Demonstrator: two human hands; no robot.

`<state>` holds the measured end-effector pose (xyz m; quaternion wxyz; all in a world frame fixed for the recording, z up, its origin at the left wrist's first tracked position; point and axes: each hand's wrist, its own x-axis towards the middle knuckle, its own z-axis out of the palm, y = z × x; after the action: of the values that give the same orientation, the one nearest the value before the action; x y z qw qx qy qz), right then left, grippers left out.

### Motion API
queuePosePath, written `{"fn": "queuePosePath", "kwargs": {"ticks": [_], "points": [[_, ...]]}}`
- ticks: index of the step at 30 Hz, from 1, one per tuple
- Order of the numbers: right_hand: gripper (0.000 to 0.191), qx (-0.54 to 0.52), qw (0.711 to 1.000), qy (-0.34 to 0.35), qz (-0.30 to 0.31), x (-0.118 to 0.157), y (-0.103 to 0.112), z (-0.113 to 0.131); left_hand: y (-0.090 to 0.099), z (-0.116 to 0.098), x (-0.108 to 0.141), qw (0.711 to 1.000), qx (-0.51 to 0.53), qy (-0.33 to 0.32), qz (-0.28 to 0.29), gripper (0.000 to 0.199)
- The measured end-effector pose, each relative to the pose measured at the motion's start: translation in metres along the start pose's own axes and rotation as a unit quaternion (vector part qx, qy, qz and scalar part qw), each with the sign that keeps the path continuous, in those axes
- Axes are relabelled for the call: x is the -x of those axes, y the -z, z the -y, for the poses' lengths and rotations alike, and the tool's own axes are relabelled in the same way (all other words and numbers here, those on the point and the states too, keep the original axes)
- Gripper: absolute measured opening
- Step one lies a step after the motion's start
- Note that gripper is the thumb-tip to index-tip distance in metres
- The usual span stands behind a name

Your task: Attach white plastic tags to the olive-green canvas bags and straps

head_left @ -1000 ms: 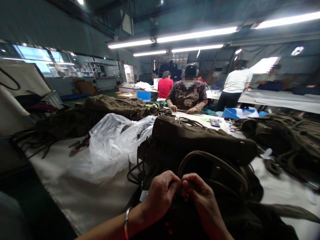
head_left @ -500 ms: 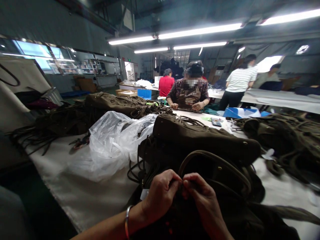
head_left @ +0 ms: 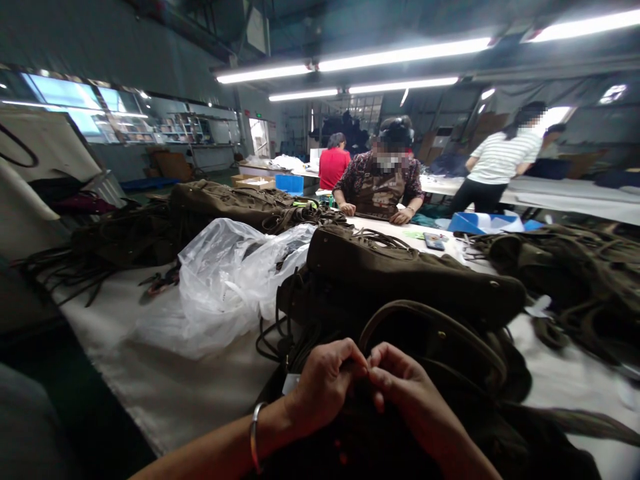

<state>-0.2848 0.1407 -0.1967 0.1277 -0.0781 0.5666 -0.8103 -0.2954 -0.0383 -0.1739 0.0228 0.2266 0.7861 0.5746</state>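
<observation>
Left hand [head_left: 319,385]: palm hidden
Right hand [head_left: 409,390]: pinch too small to tell
Dark bag [head_left: 523,437]: cut off below

Clear plastic bag [head_left: 225,287]: one. Bare hands: two, left hand [head_left: 320,383] and right hand [head_left: 405,387], nearer and right of plastic bag. Bracelet [head_left: 255,433]: one, nearer than plastic bag. Olive bag heaps [head_left: 405,267]: at least three, left, right, far right of plastic bag. Phone [head_left: 434,241]: one, beyond, rightward. Co-workers [head_left: 381,190]: at least four, beyond plastic bag.
</observation>
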Motion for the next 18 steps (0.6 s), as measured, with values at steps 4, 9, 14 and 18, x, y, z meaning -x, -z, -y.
{"fn": "queuePosePath", "kwargs": {"ticks": [4, 9, 14, 18], "points": [[0.039, -0.024, 0.999, -0.027, 0.03, -0.002, 0.002, 0.002, 0.001, -0.001, 0.0, 1.0, -0.013, -0.009, 0.011, 0.015], [0.039, -0.011, 0.999, -0.024, 0.026, -0.003, 0.001, 0.0, 0.001, 0.002, 0.002, 0.999, -0.026, -0.021, 0.007, 0.015], [0.033, 0.03, 0.999, 0.003, 0.017, -0.002, 0.002, -0.005, 0.001, 0.002, 0.002, 0.999, -0.036, -0.02, -0.002, 0.016], [0.031, 0.094, 0.995, 0.041, -0.017, 0.0, 0.001, -0.009, 0.002, -0.001, 0.001, 0.999, -0.049, -0.017, -0.015, 0.017]]}}
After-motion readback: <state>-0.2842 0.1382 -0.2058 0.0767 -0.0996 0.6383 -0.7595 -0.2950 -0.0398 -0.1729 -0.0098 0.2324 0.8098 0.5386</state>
